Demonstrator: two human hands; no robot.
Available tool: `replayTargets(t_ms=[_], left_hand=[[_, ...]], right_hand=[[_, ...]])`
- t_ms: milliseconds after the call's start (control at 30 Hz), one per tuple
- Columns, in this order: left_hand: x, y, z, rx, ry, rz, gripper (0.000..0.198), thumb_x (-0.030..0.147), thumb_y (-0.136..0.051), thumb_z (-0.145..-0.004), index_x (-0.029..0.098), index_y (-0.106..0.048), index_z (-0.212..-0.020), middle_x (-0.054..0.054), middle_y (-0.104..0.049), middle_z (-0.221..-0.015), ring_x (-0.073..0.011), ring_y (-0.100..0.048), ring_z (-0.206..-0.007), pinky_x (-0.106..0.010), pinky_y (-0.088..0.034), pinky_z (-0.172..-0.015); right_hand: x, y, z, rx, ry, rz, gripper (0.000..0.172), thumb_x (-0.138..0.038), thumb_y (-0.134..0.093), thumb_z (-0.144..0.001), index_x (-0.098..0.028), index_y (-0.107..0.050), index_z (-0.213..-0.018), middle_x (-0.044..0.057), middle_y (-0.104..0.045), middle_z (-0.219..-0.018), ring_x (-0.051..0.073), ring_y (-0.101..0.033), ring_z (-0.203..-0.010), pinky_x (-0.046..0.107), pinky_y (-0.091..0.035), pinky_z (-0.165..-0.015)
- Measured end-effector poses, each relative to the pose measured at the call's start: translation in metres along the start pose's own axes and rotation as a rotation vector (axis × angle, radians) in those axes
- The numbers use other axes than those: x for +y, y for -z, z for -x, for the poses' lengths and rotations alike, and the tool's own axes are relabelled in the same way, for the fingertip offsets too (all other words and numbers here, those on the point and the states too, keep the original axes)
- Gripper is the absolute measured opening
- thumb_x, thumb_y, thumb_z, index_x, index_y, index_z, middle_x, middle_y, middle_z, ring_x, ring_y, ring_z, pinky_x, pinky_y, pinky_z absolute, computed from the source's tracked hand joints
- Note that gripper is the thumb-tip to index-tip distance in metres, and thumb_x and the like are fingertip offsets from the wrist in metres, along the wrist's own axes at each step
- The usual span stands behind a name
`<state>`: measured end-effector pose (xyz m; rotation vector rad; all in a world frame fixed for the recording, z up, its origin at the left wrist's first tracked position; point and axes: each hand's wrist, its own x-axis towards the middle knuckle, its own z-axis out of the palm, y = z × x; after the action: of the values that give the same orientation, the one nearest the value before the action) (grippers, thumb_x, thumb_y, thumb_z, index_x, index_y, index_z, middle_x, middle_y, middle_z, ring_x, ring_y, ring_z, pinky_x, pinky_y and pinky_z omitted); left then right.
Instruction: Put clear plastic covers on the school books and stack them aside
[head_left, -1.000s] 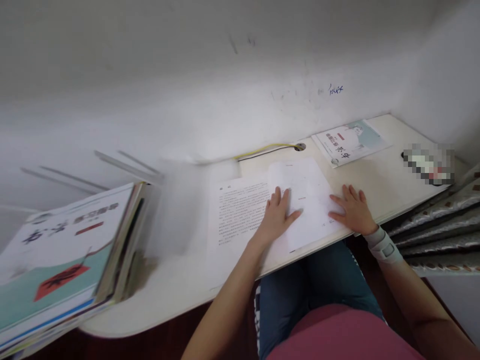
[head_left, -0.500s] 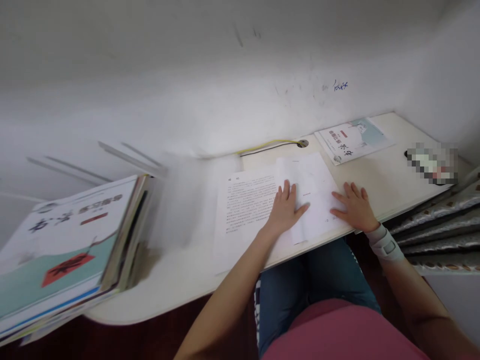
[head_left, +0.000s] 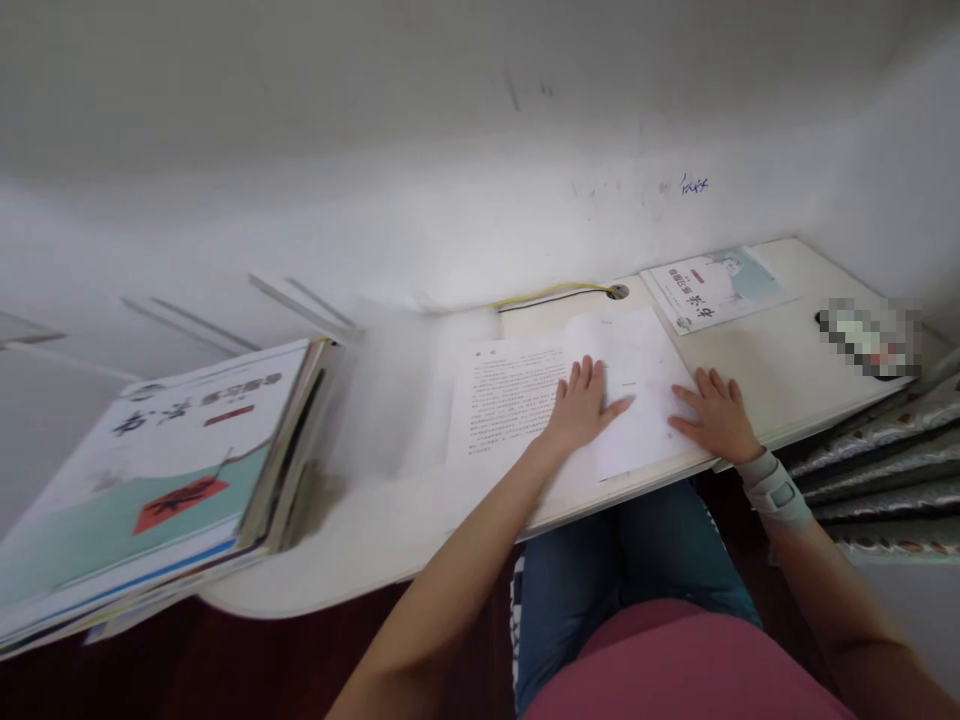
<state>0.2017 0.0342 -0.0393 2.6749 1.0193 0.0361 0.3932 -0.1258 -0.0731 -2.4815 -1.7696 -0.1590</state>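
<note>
My left hand lies flat with fingers spread, across the left edge of a mostly blank white sheet. Under and beside that hand is a page of dense printed text, partly covered by my forearm. My right hand rests palm down at the right edge of the white sheet, its fingers apart; a pale band is around that wrist. Neither hand grips anything. The sheet lies flat, near the desk's front edge.
A tall stack of books stands at the left of the white desk. A thin booklet lies at the back right, and a blurred-out phone-shaped object at the far right. Cables enter a desk hole. Quilted silvery material hangs at right.
The camera view has shifted, so the desk and books appear further right. My left hand has slid slightly to the right on the sheet; my right hand stays nearly in place.
</note>
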Motion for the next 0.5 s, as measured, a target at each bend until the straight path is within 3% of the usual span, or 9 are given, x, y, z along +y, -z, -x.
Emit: replayTargets(t_ms=[133, 233, 500], left_hand=[[-0.014, 0.003, -0.019, 0.084, 0.072, 0.058, 0.081, 0.068, -0.019, -0.089, 0.015, -0.015, -0.150, -0.017, -0.011, -0.157, -0.0327, -0.009, -0.144, -0.051, -0.022, -0.111], [-0.015, -0.002, -0.028, 0.079, 0.074, -0.001, 0.083, 0.068, -0.015, -0.089, 0.013, -0.014, -0.150, -0.017, -0.010, -0.157, -0.0326, -0.010, -0.144, -0.052, -0.017, -0.112], [-0.008, -0.001, -0.018, 0.009, 0.069, -0.104, 0.091, 0.075, -0.015, -0.083, 0.013, -0.018, -0.150, -0.017, -0.007, -0.157, -0.0394, -0.010, -0.143, -0.056, -0.015, -0.112]], right_hand=[[0.001, 0.000, 0.000, 0.015, 0.004, 0.000, 0.056, -0.060, -0.040, -0.087, -0.030, -0.052, -0.133, 0.014, -0.038, -0.148, 0.038, -0.032, -0.135, 0.056, -0.026, -0.103], [0.001, 0.000, 0.001, 0.013, 0.009, 0.007, 0.056, -0.060, -0.041, -0.088, -0.030, -0.051, -0.134, 0.014, -0.037, -0.148, 0.039, -0.032, -0.135, 0.057, -0.026, -0.103], [-0.001, 0.003, 0.002, 0.001, 0.009, 0.008, 0.055, -0.059, -0.042, -0.087, -0.031, -0.051, -0.134, 0.012, -0.037, -0.149, 0.038, -0.031, -0.135, 0.056, -0.025, -0.104]])
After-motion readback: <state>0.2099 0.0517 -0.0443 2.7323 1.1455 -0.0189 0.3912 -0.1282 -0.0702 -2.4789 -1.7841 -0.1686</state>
